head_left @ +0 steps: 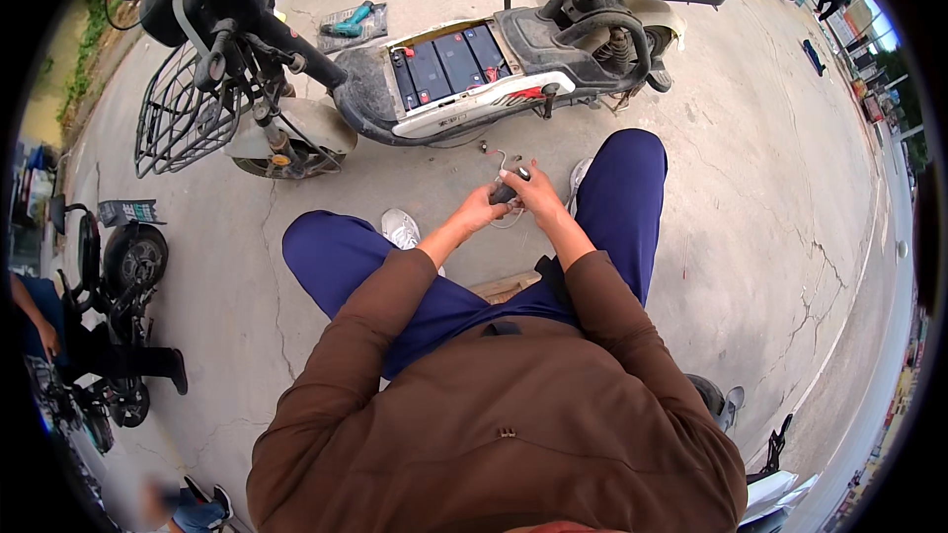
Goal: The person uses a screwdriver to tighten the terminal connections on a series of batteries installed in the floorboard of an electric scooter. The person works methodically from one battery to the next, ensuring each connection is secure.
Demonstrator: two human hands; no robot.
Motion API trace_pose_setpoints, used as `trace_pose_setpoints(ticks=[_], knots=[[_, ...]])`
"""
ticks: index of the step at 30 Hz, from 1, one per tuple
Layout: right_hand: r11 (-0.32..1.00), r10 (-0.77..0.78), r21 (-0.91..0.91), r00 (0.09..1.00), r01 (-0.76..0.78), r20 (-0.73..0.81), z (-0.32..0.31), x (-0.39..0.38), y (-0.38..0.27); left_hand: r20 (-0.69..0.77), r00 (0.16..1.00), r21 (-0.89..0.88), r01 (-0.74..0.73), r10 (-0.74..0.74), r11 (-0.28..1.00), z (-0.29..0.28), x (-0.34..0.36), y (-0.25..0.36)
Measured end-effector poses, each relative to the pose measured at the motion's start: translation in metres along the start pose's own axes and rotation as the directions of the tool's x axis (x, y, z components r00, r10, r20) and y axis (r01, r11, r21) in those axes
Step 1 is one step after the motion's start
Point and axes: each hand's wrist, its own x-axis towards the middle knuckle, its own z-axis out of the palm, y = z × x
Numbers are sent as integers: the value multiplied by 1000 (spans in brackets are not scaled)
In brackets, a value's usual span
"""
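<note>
Both of my hands meet in front of my knees around a short dark cylindrical part [505,193] with thin pale wires trailing from it. My left hand [480,205] is closed on its left side, while my right hand [539,195] grips it from the right. Fingers cover much of the part, so its exact kind is unclear. Just beyond stands an electric scooter [454,121], side on, with its footboard compartment uncovered. Inside are several black batteries [459,61] with red terminal pieces. Small loose bits [484,146] lie on the ground between the scooter and my hands.
A teal power tool [348,22] rests on a plastic bag behind the scooter. The scooter's wire basket [183,123] juts out at left. Another two-wheeler [135,266] and a person's arm [44,331] are at far left. Cracked concrete [750,188] extends to the right.
</note>
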Motion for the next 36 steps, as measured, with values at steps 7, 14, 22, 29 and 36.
trace_pose_setpoints(ticks=[7,14,22,29,36], knots=[[983,-157,-113,985,148,-72,-7,16,2,-23,986,363,-143,163,920,-13,8,24],[811,-462,-422,886,406,-37,-35,-13,-97,-255,963,439,34,89,898,-50,28,-2],[316,-740,-716,634,623,225,-86,40,-191,-328,915,208,313,-235,927,-62,25,-74],[673,-676,-540,717,506,-171,-102,57,-180,-323,914,234,328,-245,915,-49,29,-72],[624,-702,-621,689,474,-179,-107,72,-179,-247,925,144,328,-287,933,-42,51,-43]])
